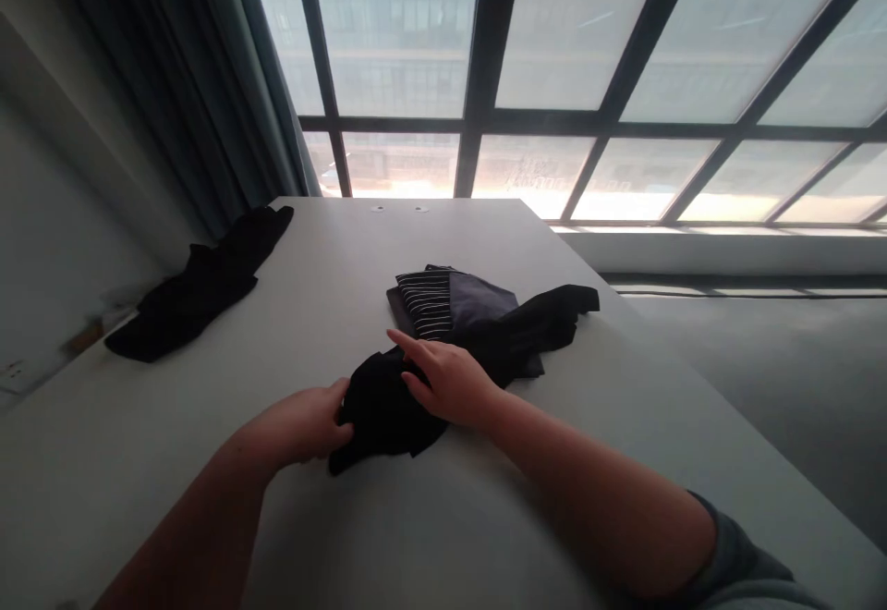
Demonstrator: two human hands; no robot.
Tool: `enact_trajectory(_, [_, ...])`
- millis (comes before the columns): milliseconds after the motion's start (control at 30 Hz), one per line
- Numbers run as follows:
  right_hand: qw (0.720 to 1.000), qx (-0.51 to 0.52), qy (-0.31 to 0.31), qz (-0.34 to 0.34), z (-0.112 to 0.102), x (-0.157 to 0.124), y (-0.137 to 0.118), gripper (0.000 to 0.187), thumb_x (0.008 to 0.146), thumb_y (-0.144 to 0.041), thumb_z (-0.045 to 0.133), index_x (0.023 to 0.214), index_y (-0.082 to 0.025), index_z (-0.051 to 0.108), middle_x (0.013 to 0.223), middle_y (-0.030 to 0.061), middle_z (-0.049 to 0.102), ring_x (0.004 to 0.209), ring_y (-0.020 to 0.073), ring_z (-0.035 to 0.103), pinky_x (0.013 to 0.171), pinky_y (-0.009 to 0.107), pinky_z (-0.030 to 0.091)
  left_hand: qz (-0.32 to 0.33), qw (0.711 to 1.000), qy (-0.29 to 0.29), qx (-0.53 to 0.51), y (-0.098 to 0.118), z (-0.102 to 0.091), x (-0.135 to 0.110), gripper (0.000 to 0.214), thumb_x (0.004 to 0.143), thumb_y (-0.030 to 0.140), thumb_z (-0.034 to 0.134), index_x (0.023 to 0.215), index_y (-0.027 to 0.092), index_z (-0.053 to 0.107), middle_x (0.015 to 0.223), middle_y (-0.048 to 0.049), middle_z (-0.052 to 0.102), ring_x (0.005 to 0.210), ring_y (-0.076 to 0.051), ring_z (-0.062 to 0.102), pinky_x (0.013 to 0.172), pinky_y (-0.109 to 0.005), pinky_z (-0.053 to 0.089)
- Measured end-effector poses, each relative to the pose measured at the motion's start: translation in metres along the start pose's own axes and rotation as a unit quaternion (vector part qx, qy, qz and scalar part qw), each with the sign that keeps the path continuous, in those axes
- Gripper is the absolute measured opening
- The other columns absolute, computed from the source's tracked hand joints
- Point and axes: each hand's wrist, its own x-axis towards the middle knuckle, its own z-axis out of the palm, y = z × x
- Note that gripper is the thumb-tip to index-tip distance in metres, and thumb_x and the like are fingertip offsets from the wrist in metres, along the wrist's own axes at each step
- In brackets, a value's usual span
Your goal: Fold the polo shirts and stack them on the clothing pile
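A black garment (388,404) lies bunched and stretched slantwise across a white table, its far right end partly over a folded pile. My left hand (305,420) grips the garment's near left edge, with the thumb on top and the other fingers mostly hidden. Over the middle of the same cloth rests my right hand (454,379), its index finger and thumb spread apart and nothing visibly pinched. Just beyond it, the folded clothes (485,298) show a black-and-white striped part and a grey-purple part. Their near side is covered by the black cloth.
Another black garment (200,282) lies along the table's left edge, by a dark curtain (173,65). The white table (325,259) has two small round fittings at its far end. Large framed windows (402,37) stand behind it, and grey floor (748,351) shows at right.
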Motion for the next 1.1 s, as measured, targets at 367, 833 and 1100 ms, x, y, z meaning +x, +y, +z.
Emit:
enact_trajectory(367, [0.993, -0.051, -0.108, 0.013, 0.019, 0.003, 0.012, 0.072, 0.097, -0.038, 0.066, 0.161, -0.013, 0.041, 0.114, 0.0134, 0.074, 0.105, 0.0273, 0.069, 0.098, 0.042, 0.046, 0.046, 0.962, 0.265, 0.036, -0.003, 0.0, 0.03, 0.019, 0.088, 0.015, 0.046, 0.089, 0.022, 0.063, 0.099, -0.0101, 0.071, 0.091, -0.026, 0.065, 0.082, -0.033, 0.046])
enact_trajectory(833, [0.994, -0.031, -0.092, 0.043, 0.024, 0.003, 0.013, 0.032, 0.098, -0.028, 0.069, 0.129, -0.023, 0.071, 0.111, 0.0062, 0.077, 0.104, 0.023, 0.071, 0.097, 0.037, 0.044, 0.017, 0.996, 0.085, 0.003, -0.019, 0.0, -0.002, 0.049, 0.063, 0.022, 0.071, 0.112, 0.025, 0.071, 0.072, -0.0043, 0.071, 0.058, -0.023, 0.059, 0.057, -0.027, 0.037])
enact_trajectory(1100, [0.997, -0.012, -0.057, 0.053, 0.029, 0.003, 0.013, 0.02, 0.099, -0.019, 0.057, 0.112, -0.021, 0.073, 0.105, 0.008, 0.077, 0.097, 0.0236, 0.07, 0.093, 0.038, 0.046, 0.026, 0.97, 0.242, -0.024, -0.002, -0.007, 0.008, 0.038, 0.077, 0.013, 0.055, 0.111, 0.025, 0.067, 0.101, -0.007, 0.074, 0.083, -0.026, 0.065, 0.076, -0.033, 0.046])
